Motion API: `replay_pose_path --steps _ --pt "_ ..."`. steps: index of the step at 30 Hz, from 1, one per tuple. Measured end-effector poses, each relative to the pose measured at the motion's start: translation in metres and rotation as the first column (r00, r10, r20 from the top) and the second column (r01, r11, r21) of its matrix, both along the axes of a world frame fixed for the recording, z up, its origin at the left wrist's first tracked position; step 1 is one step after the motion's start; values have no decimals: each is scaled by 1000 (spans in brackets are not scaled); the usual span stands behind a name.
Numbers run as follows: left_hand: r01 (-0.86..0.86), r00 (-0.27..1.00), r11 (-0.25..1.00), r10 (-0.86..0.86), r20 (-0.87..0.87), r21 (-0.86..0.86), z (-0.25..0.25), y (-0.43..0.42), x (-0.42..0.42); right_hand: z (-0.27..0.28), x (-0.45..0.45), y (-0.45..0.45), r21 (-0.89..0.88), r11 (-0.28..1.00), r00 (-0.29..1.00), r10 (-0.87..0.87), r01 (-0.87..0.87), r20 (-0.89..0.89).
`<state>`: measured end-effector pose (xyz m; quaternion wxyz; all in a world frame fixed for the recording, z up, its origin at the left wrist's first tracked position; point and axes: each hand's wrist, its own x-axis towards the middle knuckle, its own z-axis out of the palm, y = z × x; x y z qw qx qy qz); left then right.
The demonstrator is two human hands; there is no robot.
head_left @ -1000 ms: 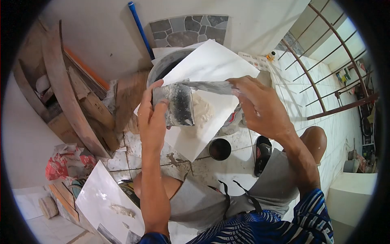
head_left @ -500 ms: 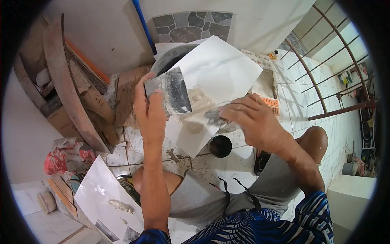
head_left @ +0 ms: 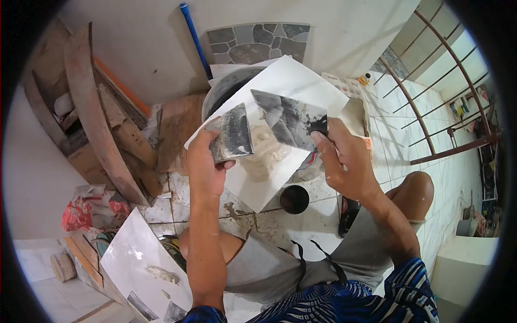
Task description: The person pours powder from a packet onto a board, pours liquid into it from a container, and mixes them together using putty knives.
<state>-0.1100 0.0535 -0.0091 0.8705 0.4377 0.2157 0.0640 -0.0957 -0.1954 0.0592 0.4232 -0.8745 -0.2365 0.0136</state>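
My left hand [head_left: 205, 156] is closed on a small dark square plate [head_left: 232, 132] smeared with grey paste. Pinched in my right hand [head_left: 344, 156] is a larger dark flat plate [head_left: 288, 119], its face streaked with pale paste. The two plates are close together, tilted, above a white tile [head_left: 307, 81]. A mound of beige paste [head_left: 264, 161] lies on that tile, partly hidden by the plates. The tile rests over a grey bucket [head_left: 215, 99].
A black cup [head_left: 294, 199] stands on the floor below the tile. Another white tile [head_left: 129, 242] with paste scraps lies lower left. Boards [head_left: 97, 107] and cardboard lean at the left. A metal grille [head_left: 431, 91] is at the right, a blue pole [head_left: 195, 40] against the wall.
My right hand has risen and turned its plate so the broad streaked face shows. My left hand's plate has shifted slightly down and right.
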Motion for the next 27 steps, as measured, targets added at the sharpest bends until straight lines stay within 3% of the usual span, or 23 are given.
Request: replay_pose_path --steps 4,8,9,11,12,19,25,27 --pt "45 999 999 -45 -25 3 -3 -7 1 -2 -1 10 -51 988 922 155 -147 355" --pt "126 989 992 -124 -78 24 13 -19 -2 -28 8 18 -139 953 740 296 -268 604" --pt "97 995 994 -98 -29 -58 13 -24 -3 -31 9 19 -183 941 684 334 -286 648" --pt "44 998 974 -32 60 -222 10 -28 -4 -34 3 18 -243 920 708 392 -308 587" --pt "106 994 967 -95 60 -231 4 -22 -3 -40 2 18 -263 913 702 407 -311 585" --pt "105 993 993 -101 61 -52 -8 -17 -2 -48 10 -1 -373 866 651 497 -332 574" --pt "123 991 992 -120 61 -42 -2 -10 -2 -49 28 -30 -543 817 615 532 -192 583" --pt "71 996 996 -68 58 -48 8 -11 -3 -40 32 -32 -453 877 713 421 -161 561"
